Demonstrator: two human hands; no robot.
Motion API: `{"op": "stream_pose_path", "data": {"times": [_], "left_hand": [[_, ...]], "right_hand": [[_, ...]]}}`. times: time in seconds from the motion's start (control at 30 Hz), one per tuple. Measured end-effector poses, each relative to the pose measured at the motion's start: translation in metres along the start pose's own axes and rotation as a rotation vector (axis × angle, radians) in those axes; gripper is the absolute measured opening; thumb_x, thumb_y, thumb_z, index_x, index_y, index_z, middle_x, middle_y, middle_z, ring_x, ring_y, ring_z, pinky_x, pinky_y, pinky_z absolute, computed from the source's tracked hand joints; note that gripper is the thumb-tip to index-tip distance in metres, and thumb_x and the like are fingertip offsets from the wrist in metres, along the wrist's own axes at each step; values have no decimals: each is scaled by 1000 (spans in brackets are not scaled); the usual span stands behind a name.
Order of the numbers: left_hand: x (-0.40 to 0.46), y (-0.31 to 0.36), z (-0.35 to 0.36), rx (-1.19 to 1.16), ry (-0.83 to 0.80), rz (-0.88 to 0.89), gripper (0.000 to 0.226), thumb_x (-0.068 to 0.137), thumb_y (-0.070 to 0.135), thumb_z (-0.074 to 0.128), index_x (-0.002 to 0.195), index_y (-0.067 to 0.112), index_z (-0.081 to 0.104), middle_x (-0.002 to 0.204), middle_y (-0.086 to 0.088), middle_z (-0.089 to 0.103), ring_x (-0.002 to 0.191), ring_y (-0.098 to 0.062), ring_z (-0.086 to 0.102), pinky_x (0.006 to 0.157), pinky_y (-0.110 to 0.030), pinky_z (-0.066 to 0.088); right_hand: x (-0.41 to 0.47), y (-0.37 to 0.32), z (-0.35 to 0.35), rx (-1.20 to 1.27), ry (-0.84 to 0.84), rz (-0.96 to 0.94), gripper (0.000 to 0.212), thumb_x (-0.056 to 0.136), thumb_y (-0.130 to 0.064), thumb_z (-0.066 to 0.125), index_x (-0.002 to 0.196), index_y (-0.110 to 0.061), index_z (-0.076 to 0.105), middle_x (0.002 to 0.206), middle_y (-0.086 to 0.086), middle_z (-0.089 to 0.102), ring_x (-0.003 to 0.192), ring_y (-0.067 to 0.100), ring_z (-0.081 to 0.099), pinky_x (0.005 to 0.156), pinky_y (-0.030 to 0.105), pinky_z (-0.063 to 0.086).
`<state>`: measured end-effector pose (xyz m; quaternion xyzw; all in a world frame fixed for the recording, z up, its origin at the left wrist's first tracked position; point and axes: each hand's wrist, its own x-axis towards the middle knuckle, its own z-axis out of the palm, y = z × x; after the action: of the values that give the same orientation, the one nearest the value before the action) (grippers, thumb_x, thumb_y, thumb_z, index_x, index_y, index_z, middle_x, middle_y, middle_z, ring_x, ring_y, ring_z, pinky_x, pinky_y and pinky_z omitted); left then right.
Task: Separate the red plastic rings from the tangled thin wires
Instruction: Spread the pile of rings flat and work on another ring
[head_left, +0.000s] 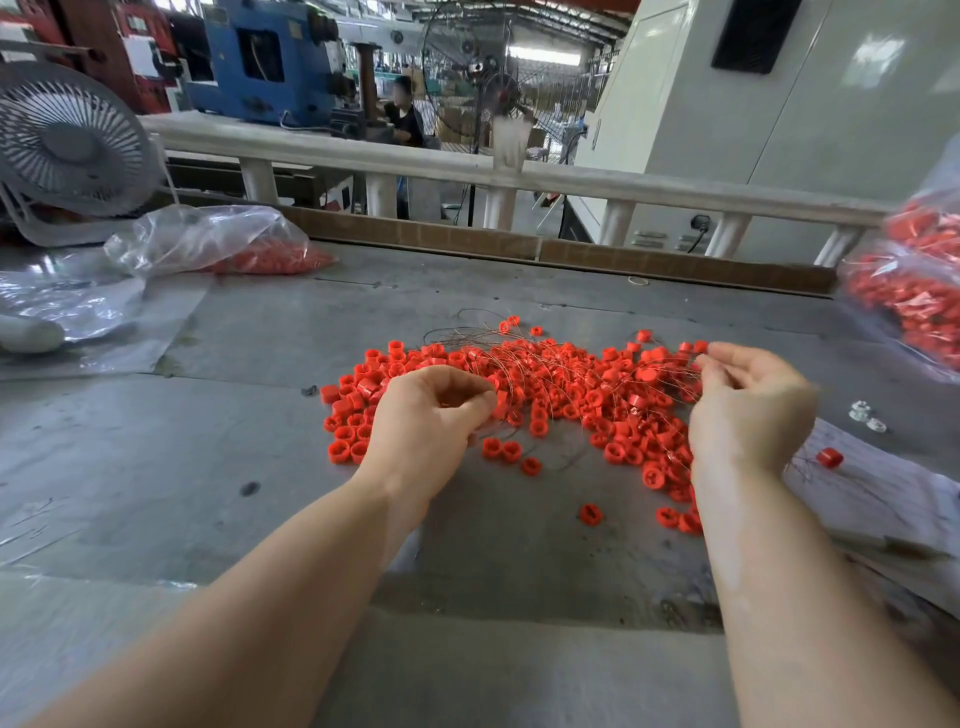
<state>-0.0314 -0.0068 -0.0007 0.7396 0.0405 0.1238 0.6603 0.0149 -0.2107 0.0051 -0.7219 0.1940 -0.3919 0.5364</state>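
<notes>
Your two bare forearms reach in from the bottom edge, both cut off at the elbow. Your left hand (434, 410) hovers low over the near-left part of the pile, back of the hand up, fingers curled under with thumb and forefinger pinched together on the thin wires (511, 364); whether a ring is also caught in that pinch is hidden by the knuckles. Your right hand (748, 402) is raised, palm turned toward you, fingers bent, thumb and forefinger tips nipping the other end of the same wire bundle at the pile's far-right side.

Between your hands the wires arc as fine, shiny, hair-like strands — hard to trace singly. Under them the red plastic rings (582, 400) lie spread on the grey, scuffed table (260, 467): short glossy cylinders, some showing a cross-shaped web inside. One stray ring (829, 458) sits alone on a pale sheet to the right, near small white parts (865, 415).

Crinkled clear bags of red pieces lie at far left (223, 244) and at the right edge (909, 296) — that one blurred and cut off.
</notes>
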Motion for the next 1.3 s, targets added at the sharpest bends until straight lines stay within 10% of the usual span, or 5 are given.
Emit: {"op": "stream_pose_path", "data": {"times": [0.2,0.47,0.63,0.8,1.3], "left_hand": [[-1,-3,0,406,-22,182,18,78,11,73,71,26,65,71,14,63,67,-2,57,66,-12,44],[-2,-7,1,576,-71,239,11,79,20,72,77,27,64,69,19,56,62,5,50,59,1,35],[-1,-8,2,677,-73,257,8,81,24,70,89,22,71,89,9,57,79,-6,51,65,-9,30],[0,-8,1,729,-89,272,14,82,26,69,95,20,72,90,9,50,83,-6,45,70,-10,27],[-2,-6,1,681,-149,306,11,78,22,74,87,19,70,83,10,56,79,-7,50,69,-14,33]], "right_hand": [[-2,2,-4,-312,-7,-46,27,86,-3,53,97,-19,71,94,4,72,92,28,63,96,45,42],[-17,-16,-5,-353,-61,-337,54,66,15,42,97,-17,72,114,4,61,111,29,47,89,27,30],[-45,-21,11,-263,-472,-593,42,68,18,46,86,-8,72,93,6,62,95,27,56,83,25,39],[-57,-9,18,-449,-802,-616,24,85,-1,58,98,-17,72,104,-1,60,107,18,50,89,22,33],[-64,-13,21,-560,-881,-608,48,89,3,46,123,-26,60,125,-8,57,118,17,43,100,30,30]]}}
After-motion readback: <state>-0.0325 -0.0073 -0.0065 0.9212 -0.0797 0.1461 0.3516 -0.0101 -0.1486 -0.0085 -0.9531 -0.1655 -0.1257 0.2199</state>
